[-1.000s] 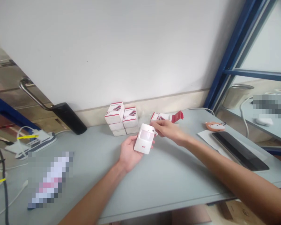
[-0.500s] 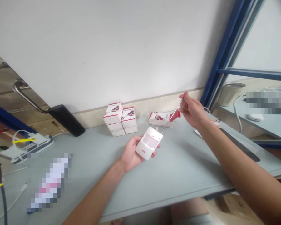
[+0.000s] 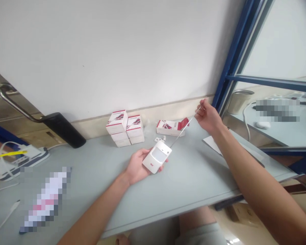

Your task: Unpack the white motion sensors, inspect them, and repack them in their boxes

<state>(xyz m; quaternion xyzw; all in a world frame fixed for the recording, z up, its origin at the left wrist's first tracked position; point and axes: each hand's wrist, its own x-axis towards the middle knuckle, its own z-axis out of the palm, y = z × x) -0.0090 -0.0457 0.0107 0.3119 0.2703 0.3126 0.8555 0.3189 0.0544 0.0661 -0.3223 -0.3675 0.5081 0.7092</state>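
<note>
Head view: white device (image 3: 157, 157) bears red mark (image 3: 152, 165), perhaps lettering

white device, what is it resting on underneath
The left hand is under the white device, with fingertips showing past its right edge. The device's back and most of the supporting fingers are covered, so they cannot be seen.

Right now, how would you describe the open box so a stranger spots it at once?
Find the desk along the wall. At its back, right of the stack of boxes and beyond the device in the left hand, lies the open box. Unlike the stacked ones, it lies apart, with a red flap sticking out from its right end.
</note>
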